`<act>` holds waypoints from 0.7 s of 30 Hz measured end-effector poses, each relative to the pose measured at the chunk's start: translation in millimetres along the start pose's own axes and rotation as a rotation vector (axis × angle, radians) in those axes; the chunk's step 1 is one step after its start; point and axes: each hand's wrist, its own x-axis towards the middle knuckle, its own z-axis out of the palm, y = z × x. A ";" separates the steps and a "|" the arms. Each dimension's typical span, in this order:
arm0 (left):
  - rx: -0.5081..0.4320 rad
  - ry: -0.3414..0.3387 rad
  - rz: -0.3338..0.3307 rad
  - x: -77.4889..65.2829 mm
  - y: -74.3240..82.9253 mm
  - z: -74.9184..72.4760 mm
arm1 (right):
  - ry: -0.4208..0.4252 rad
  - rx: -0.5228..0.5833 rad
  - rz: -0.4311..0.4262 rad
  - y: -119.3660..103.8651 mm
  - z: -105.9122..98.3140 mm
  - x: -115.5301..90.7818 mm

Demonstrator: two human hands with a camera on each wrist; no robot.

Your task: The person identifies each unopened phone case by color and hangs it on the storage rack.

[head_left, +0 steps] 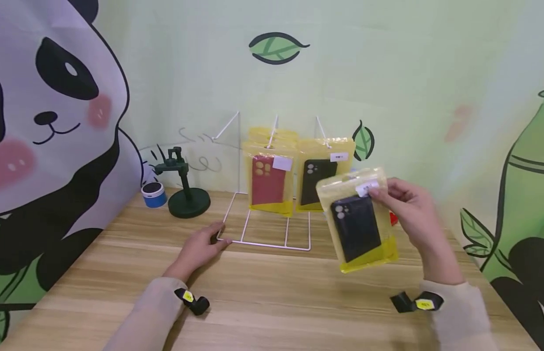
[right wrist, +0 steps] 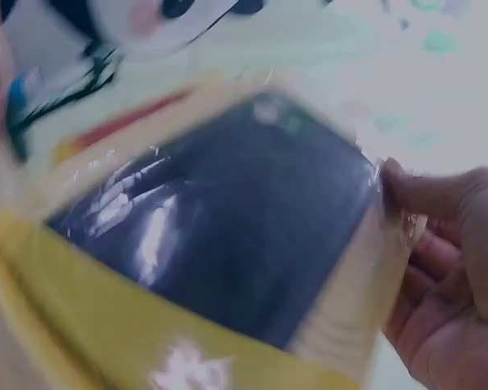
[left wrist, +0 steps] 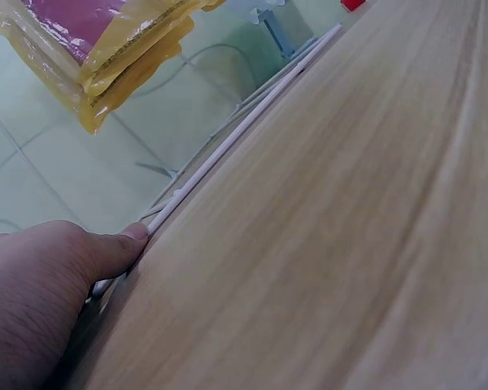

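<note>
My right hand pinches the upper right edge of a yellow-edged clear bag holding a black phone case, tilted above the table. In the right wrist view the bagged black phone case fills the middle, somewhat blurred. At the front left corner of a white wire display rack, my left hand grips the wire, its thumb on the front bar. From the rack's middle hook hang bags, the front one with a red phone case. Another bagged black phone case hangs on the right hook; the left hook is bare.
Left of the rack stand a dark green stand with a round base and a small blue and white round object. A red object shows partly behind my right hand. A panda-printed backdrop rises behind the table.
</note>
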 end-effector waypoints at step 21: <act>0.011 0.007 -0.036 0.5 -0.3 1.3 | 0.334 0.038 -0.033 -13.5 61.4 53.7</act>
